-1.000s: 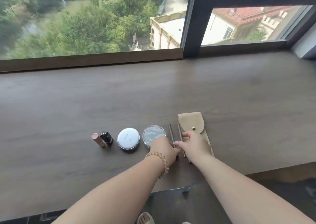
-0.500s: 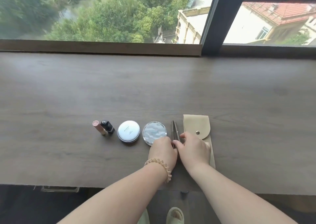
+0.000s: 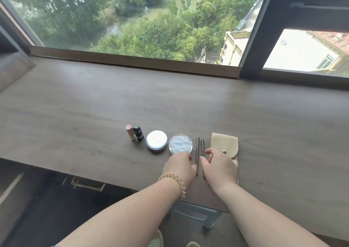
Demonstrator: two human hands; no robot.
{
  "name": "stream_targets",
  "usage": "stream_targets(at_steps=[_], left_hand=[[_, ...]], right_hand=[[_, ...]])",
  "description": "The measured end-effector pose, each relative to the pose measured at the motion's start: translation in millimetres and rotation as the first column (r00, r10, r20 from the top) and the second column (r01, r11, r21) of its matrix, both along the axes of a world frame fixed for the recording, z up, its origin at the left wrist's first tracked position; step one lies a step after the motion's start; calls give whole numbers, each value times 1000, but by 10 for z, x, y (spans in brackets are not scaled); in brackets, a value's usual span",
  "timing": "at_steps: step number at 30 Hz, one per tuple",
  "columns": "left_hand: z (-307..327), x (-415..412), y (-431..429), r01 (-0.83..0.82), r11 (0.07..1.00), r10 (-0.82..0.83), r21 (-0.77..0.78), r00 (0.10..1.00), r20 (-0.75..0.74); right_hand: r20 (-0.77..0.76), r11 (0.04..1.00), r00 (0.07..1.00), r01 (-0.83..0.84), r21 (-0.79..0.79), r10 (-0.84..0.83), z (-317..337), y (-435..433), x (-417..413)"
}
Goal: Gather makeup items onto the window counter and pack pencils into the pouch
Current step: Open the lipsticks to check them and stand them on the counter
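Observation:
Two thin grey pencils [image 3: 197,149] [image 3: 202,147] lie side by side on the wooden window counter [image 3: 170,105], pointing away from me. My left hand [image 3: 179,164] rests just left of them, fingers curled down on the counter. To their right my right hand [image 3: 220,164] has its fingers spread, fingertips at the right pencil, palm covering the lower part of a beige snap pouch [image 3: 225,144] whose flap lies shut. Neither hand holds anything.
Left of the pencils, in a row: a clear round compact [image 3: 180,146], a white round compact [image 3: 156,140], a black lipstick [image 3: 138,135] and a pink tube [image 3: 130,134]. The counter's front edge runs just under my wrists. Window frame behind.
Both hands have drawn apart from the pencils, which now show along most of their length and lie straight together. My view has swung left and tilted up.

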State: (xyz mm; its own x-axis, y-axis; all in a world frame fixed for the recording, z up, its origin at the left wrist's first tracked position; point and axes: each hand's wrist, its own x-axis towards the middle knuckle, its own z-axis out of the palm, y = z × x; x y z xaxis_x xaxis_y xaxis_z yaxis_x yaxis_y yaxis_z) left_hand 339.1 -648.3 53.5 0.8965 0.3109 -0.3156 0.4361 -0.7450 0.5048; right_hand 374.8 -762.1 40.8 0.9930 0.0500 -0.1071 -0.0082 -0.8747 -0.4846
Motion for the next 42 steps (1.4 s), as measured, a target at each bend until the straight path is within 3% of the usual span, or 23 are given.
stream_targets(at_steps=[9,18,23,30,38,42], left_hand=[[431,-236,647,-213,977,208,17,968,138],[365,-412,1631,-292,956,293,-33,947,134],[268,-382,2217,-191,980,197,-61,973,117],[190,-38,2620,180,983,-181,27,982,45],[65,104,2503,206,977,-212,50,960,182],[202,85,2520,231,973,-218,-17,937,272]], right_hand=[[151,981,982,-136,137,115,456,552,-46],[149,959,956,-268,86,254,437,1509,-95],[51,969,969,-239,-62,242,318,2073,-62],[6,986,999,-40,-162,42,194,2393,-11],[23,988,999,-34,-149,38,204,2402,52],[104,1000,994,23,-12,-21,302,2267,15]])
